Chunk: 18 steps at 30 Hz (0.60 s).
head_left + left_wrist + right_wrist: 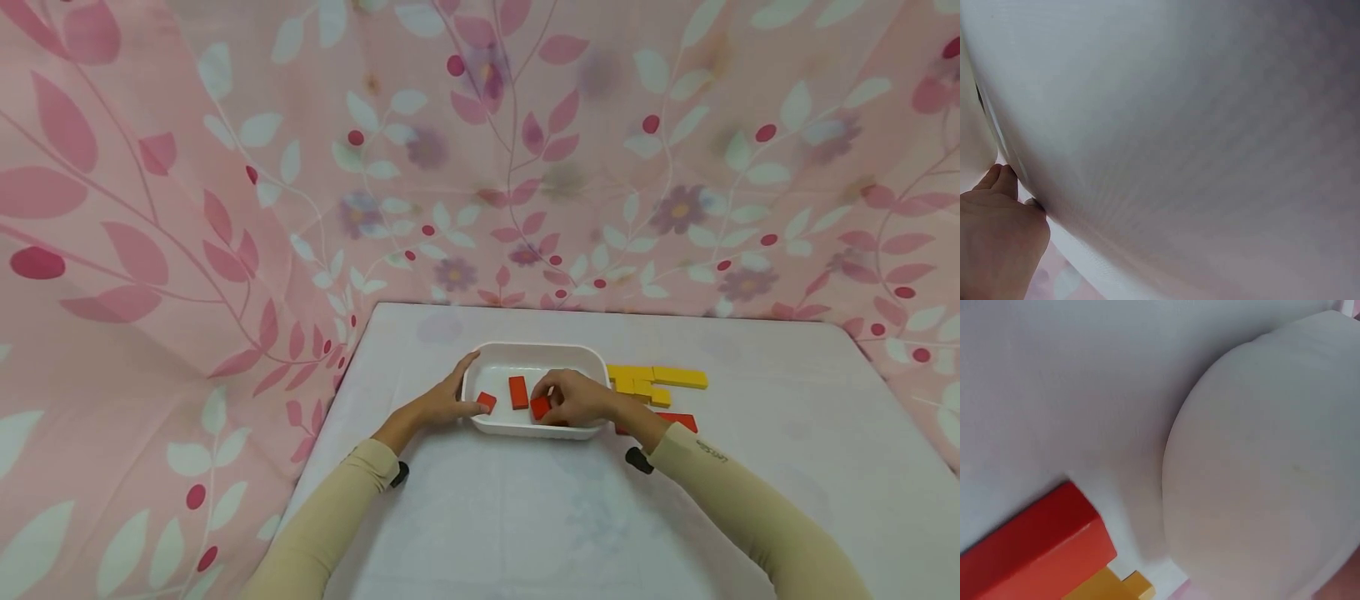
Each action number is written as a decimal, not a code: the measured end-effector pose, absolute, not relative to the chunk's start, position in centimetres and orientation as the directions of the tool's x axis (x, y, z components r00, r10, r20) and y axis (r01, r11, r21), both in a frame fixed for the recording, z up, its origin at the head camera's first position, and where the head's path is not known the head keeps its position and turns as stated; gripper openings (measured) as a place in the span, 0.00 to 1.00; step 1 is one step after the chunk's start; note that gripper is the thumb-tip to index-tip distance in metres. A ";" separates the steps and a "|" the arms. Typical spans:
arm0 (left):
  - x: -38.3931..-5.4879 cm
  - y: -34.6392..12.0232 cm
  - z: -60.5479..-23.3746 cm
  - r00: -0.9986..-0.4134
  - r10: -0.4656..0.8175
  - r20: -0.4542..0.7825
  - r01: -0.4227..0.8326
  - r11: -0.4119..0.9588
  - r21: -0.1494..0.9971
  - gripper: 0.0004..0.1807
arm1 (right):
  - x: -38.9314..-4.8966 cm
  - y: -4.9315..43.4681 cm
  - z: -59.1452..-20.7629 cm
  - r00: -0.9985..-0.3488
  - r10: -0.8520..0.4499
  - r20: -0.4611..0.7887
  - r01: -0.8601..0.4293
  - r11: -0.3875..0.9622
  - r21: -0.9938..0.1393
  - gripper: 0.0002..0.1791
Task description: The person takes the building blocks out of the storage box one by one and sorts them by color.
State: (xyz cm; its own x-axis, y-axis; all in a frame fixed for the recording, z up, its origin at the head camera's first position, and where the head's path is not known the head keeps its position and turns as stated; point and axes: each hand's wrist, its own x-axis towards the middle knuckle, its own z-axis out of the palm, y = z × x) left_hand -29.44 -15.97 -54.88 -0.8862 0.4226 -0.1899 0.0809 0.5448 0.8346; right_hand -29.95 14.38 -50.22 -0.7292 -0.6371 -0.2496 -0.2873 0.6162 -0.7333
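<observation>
A white plastic tray [525, 431] sits on the table with red blocks inside. My right hand [581, 398] reaches over its right side and pinches a small red block [541, 407] just above the tray floor. An upright-lying oblong red block [518, 392] is left of that hand. Another small red block [486, 402] lies by the tray's left end, near my left thumb. My left hand [442, 404] spreads around the left end, fingers straight along the rim and thumb over the near corner. In the left wrist view, the left hand's [1004, 231] fingertips touch an edge.
Right of the tray, several yellow blocks [680, 377] lie grouped together. Closer to me, a red block [678, 422] is partly hidden by my right forearm. A white cloth covers the table [510, 517]; pink floral fabric [480, 167] hangs behind and at the left.
</observation>
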 end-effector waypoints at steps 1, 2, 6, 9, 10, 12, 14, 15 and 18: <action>-29.5 -16.0 -54.9 -0.886 0.424 -0.189 0.081 0.543 0.836 0.58 | -30.0 14.5 -50.2 -0.736 -0.632 -0.242 -0.287 0.615 -0.734 0.18; -29.5 -15.9 -54.9 -0.886 0.424 -0.189 0.082 0.543 0.836 0.58 | -30.0 14.6 -50.2 -0.742 -0.629 -0.231 -0.292 0.615 -0.733 0.18; -29.5 -16.0 -55.0 -0.886 0.427 -0.181 0.087 0.537 0.839 0.57 | -30.0 15.0 -49.9 -0.752 -0.632 -0.187 -0.332 0.608 -0.721 0.16; -29.5 -16.0 -55.0 -0.886 0.430 -0.172 0.094 0.530 0.843 0.58 | -30.1 15.5 -49.7 -0.760 -0.629 -0.165 -0.342 0.602 -0.721 0.17; -29.5 -16.0 -55.1 -0.886 0.431 -0.169 0.097 0.529 0.843 0.58 | -30.1 15.7 -49.6 -0.762 -0.628 -0.156 -0.345 0.598 -0.723 0.17; -29.4 -15.9 -55.0 -0.886 0.431 -0.169 0.095 0.527 0.844 0.57 | -30.2 16.0 -49.4 -0.771 -0.623 -0.133 -0.350 0.589 -0.729 0.18; -29.4 -15.9 -54.8 -0.886 0.430 -0.172 0.092 0.527 0.845 0.57 | -30.2 16.3 -49.2 -0.780 -0.615 -0.110 -0.350 0.576 -0.739 0.18; -29.3 -15.9 -54.7 -0.885 0.431 -0.175 0.089 0.527 0.845 0.57 | -30.3 16.5 -49.1 -0.783 -0.615 -0.095 -0.355 0.566 -0.745 0.18; -29.3 -15.9 -54.6 -0.885 0.430 -0.177 0.088 0.529 0.844 0.57 | -30.1 16.9 -48.7 -0.785 -0.617 -0.058 -0.363 0.533 -0.765 0.18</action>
State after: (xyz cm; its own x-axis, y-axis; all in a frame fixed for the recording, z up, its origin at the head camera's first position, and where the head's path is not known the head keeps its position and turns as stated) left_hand -29.27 -15.92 -54.64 -0.8852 0.4302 -0.1771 0.0882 0.5289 0.8441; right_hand -30.12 16.85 -48.69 -0.7846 -0.6173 -0.0578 -0.3628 0.5327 -0.7646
